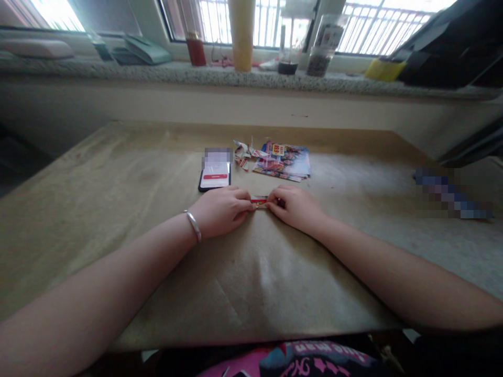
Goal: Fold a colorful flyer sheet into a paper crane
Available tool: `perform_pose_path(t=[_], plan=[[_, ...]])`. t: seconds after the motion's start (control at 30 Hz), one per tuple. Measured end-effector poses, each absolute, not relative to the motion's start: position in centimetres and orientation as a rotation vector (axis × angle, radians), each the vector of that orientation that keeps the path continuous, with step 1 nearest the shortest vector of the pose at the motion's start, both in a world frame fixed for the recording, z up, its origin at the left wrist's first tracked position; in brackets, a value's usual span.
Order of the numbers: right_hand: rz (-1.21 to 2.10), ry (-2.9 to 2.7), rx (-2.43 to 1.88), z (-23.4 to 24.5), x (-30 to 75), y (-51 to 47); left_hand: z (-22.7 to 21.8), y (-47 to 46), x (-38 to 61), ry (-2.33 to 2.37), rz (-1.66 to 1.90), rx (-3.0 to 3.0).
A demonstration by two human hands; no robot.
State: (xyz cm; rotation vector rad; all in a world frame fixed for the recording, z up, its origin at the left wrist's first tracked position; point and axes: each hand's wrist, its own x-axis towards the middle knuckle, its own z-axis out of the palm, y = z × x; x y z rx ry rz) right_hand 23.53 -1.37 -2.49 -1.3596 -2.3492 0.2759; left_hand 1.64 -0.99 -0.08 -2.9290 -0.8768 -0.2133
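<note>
My left hand (220, 210) and my right hand (295, 207) rest on brown paper (251, 283) that covers the table, fingers curled. Between their fingertips both pinch a small red and white folded paper piece (259, 200). A silver bangle (193, 225) sits on my left wrist. Just beyond the hands lie a phone (215, 176) with a lit screen, a stack of colourful printed leaflets (283, 162) and a few small folded paper scraps (243, 152).
A stone window ledge (236, 76) runs along the back, holding a red cup (196, 51), a tall yellow cylinder (241, 34), a jar (324, 47) and a yellow pad (384, 69). A blurred blue object (451, 193) lies at the right.
</note>
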Motion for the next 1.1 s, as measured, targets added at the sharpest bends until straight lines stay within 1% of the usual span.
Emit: perform_pose_path(t=[0.17, 0.43, 0.67, 0.87, 1.1], plan=[[0.314, -2.281, -1.328, -2.8, 23.6, -1.3, -0.1, -1.3, 1.9, -0.822, -0.215, -2.857], [0.057, -2.487, -1.162, -2.9, 24.3, -1.5, -0.5, -1.4, 1.8, -0.750, -0.164, -2.791], [-0.050, -2.586, -1.095, -2.5, 24.6, -1.6, -0.9, -1.3, 1.8, -0.659, -0.203, -2.740], [-0.065, -2.593, -1.100, -2.4, 24.7, -1.7, -1.5, -1.3, 2.3, -0.782, -0.370, -2.772], [0.002, -2.577, -1.097, -2.5, 24.7, -1.6, -1.6, -1.0, 2.1, -0.837, -0.423, -2.919]])
